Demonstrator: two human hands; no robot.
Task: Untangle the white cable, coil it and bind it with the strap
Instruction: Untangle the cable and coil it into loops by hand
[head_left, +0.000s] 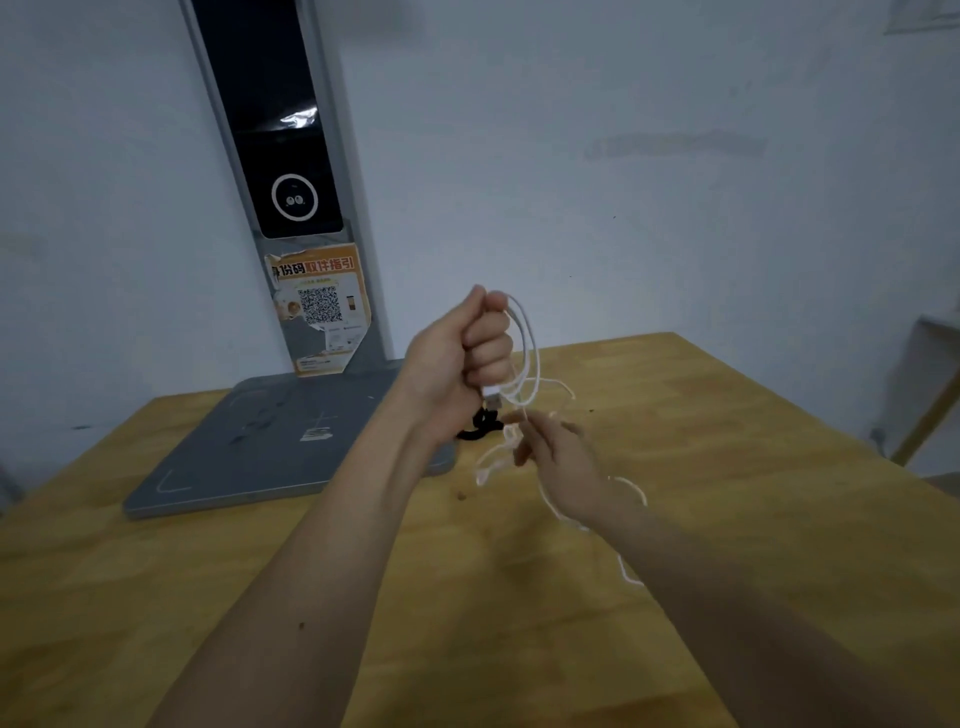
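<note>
Your left hand (470, 345) is raised above the desk (727, 467), fingers curled into a tight fist around the white cable (530, 353). A couple of loops hang from that fist, and a USB plug (492, 400) pokes out just beneath it, pointing down.

Your right hand (558, 457) sits lower, just below the plug, and it is blurred — the fingers look bent toward a strand of the cable, but you cannot tell from this view whether they pinch it or only touch it. From below the plug the loose part of the cable runs down past your right wrist and trails onto the wooden desk toward you, thin and smeared, so its tangle cannot be read.

The black strap (480, 428) lies just below the plug, at the near right corner of the grey base plate (249, 452). It is partly hidden behind your left wrist.

Beyond the plug and well apart from it, a grey post (332, 156) rises from that base plate against the wall. It carries a black panel (280, 130) with a white ring on it, and lower down an orange sticker (322, 306) with a QR code.
</note>
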